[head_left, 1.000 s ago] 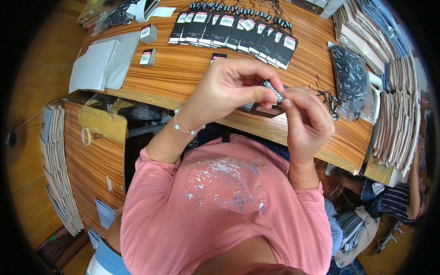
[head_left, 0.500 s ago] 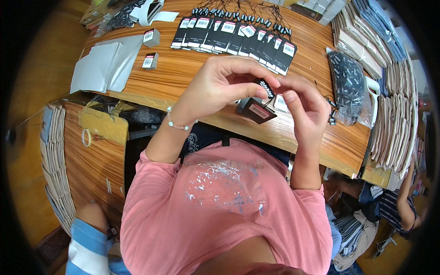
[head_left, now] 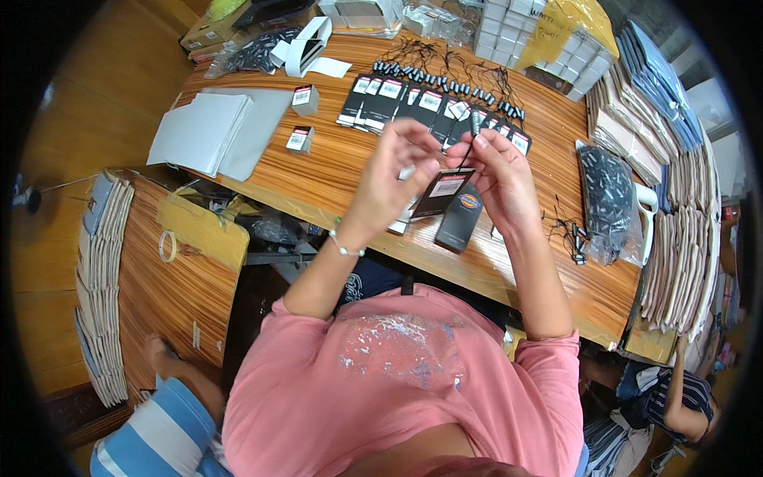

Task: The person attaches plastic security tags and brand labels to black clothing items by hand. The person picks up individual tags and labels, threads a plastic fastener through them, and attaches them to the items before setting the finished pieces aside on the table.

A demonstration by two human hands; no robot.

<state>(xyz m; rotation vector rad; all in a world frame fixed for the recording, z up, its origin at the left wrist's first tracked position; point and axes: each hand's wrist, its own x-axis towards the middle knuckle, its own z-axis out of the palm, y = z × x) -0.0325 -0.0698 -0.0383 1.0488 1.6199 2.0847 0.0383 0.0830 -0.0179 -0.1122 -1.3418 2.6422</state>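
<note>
My right hand (head_left: 502, 176) pinches a small black plastic string seal (head_left: 475, 123) above the table's front edge. On its thin cord hangs a dark hang tag (head_left: 430, 208) with a white barcode sticker. My left hand (head_left: 395, 168) is just left of the cord, fingers apart and slightly blurred, holding nothing that I can see. Beneath the hands lies a pile of black hang tags (head_left: 458, 225), the top one bearing a small coloured emblem. Farther back, a fanned row of black stickered tags (head_left: 387, 90) lies with strings and seals pointing away from me.
Two small sticker stacks (head_left: 300, 140) and white sheets (head_left: 195, 131) lie at left. A bag of black seals (head_left: 602, 191), loose seals (head_left: 578, 245) and folded garments (head_left: 675, 246) are at right. White boxes (head_left: 509, 36) stand behind. Another person in a striped top (head_left: 682, 401) is at lower right.
My view has shifted. My left hand has let go of the seal and opened away from it. My right hand now holds the seal upright, the tag hanging below.
</note>
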